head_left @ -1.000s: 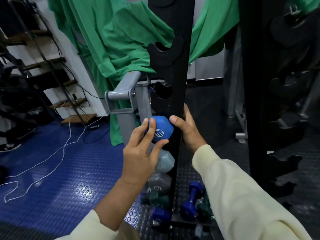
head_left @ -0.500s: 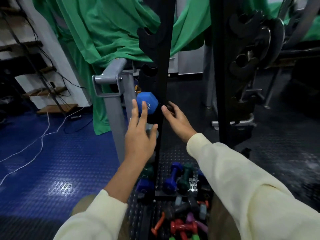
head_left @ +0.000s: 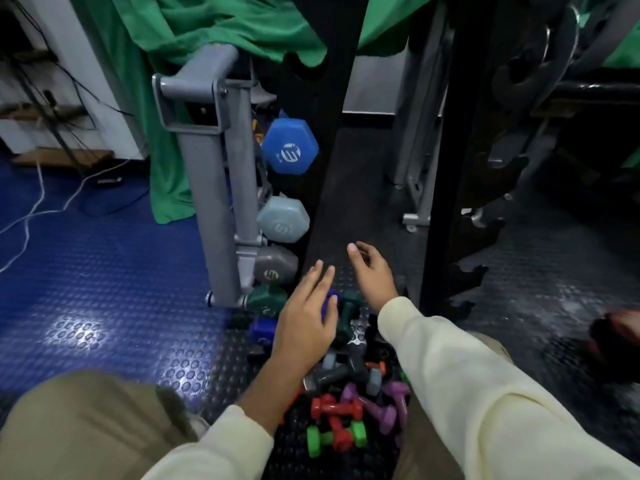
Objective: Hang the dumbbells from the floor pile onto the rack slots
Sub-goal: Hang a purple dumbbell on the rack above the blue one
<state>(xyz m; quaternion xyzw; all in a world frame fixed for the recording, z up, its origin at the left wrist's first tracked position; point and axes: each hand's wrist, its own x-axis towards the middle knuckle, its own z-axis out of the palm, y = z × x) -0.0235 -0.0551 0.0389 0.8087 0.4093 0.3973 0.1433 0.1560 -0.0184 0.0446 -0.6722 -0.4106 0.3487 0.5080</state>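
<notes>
A black upright rack point(head_left: 325, 140) stands in the middle. On its left side hang a blue dumbbell point(head_left: 289, 146), a pale grey-blue dumbbell point(head_left: 283, 220), a grey dumbbell point(head_left: 275, 265) and a dark green dumbbell point(head_left: 266, 299), top to bottom. A floor pile point(head_left: 346, 393) of small red, green, purple, grey and dark blue dumbbells lies at the rack's foot. My left hand point(head_left: 306, 323) hovers open over the pile's far end. My right hand point(head_left: 372, 275) is open just right of it, fingers loosely curled. Both hold nothing.
A grey metal frame point(head_left: 207, 168) stands left of the rack, with green cloth point(head_left: 214, 26) draped behind. A second black rack post point(head_left: 446, 168) rises on the right. White cables point(head_left: 34, 209) lie on the blue mat at left. A red object point(head_left: 620, 337) sits at far right.
Both hands let go of the blue dumbbell, which stays hung on the rack, and dropped toward the floor pile. The view tilted downward.
</notes>
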